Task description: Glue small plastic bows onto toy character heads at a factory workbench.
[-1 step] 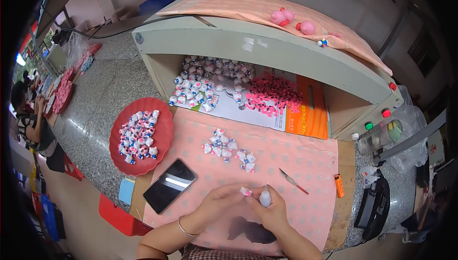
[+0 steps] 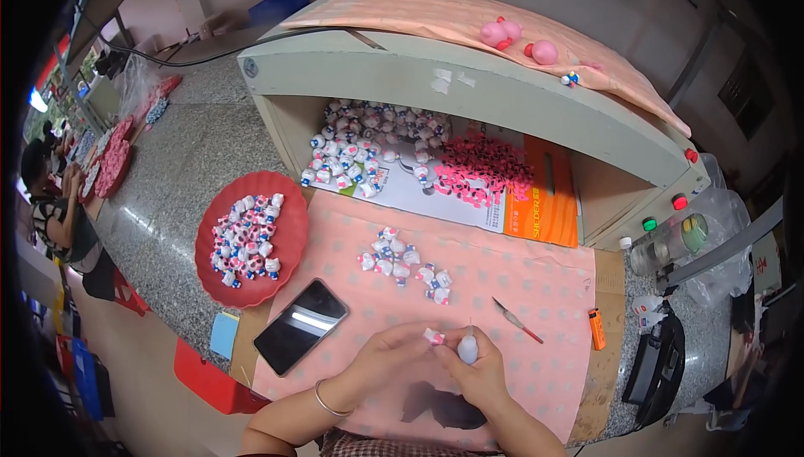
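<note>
My left hand [image 2: 392, 358] pinches a small white and pink figurine [image 2: 434, 337] in its fingertips. Close beside it, my right hand [image 2: 479, 375] grips a small whitish squeeze bottle [image 2: 468, 350] whose thin needle tip points up. The right fingertips reach close to the figurine; whether they touch it I cannot tell. Beyond my hands, on the pink patterned cloth [image 2: 335, 222], lies a loose cluster of white figurines [image 2: 390, 253] with blue and pink parts. A fine pointed tool with a red handle [image 2: 519, 321] rests on the cloth to the right.
A red scalloped plate [image 2: 293, 268] of figurines stands left, above a black phone [image 2: 300, 326]. Under the grey shelf [image 2: 368, 63] are piled white figurines [image 2: 347, 151] and small pink pieces [image 2: 481, 170]. An orange lighter [image 2: 596, 329] lies right. A person [image 2: 54, 214] sits far left.
</note>
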`<state>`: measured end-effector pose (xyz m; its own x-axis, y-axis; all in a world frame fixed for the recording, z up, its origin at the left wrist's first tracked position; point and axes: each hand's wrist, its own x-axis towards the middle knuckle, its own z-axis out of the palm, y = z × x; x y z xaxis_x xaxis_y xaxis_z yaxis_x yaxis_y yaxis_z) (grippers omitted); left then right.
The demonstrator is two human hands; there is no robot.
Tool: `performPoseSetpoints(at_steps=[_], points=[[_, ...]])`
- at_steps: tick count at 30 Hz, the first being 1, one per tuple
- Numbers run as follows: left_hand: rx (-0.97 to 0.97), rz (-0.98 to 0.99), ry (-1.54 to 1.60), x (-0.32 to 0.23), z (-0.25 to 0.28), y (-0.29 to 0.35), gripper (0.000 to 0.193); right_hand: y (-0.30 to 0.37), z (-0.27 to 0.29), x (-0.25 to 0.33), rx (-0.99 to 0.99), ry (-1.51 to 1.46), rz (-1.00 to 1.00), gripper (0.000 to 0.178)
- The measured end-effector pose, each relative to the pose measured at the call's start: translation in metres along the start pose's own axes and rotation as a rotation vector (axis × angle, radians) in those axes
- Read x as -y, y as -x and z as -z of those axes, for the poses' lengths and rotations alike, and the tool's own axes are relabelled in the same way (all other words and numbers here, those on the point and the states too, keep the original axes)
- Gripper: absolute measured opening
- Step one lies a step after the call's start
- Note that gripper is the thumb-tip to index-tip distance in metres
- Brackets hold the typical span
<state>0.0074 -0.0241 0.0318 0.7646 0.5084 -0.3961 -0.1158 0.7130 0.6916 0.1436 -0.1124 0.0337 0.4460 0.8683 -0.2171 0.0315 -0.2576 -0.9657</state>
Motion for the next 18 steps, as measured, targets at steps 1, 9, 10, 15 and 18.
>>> performPoseSetpoints(at_steps=[1, 9, 10, 15, 18], points=[[-0.008, -0.013, 0.000, -0.001, 0.000, 0.000, 0.030, -0.001, -0.001, 0.000, -0.024, -0.019, 0.001, 0.015], [-0.236, -0.735, 0.591, -0.053, 0.033, 0.002, 0.041, -0.005, 0.013, 0.002, -0.065, -0.203, -0.003, 0.023], [-0.259, -0.728, 0.580, -0.055, 0.034, 0.005, 0.041, -0.005, 0.013, 0.001, -0.075, -0.260, 0.036, 0.026], [-0.380, -0.591, -0.246, -0.058, 0.040, 0.003, 0.037, -0.005, 0.011, -0.002, -0.072, -0.178, 0.109, 0.030], [-0.392, -0.685, -0.981, -0.066, 0.050, -0.015, 0.034, -0.002, 0.013, -0.002, -0.007, -0.218, 0.071, 0.030]])
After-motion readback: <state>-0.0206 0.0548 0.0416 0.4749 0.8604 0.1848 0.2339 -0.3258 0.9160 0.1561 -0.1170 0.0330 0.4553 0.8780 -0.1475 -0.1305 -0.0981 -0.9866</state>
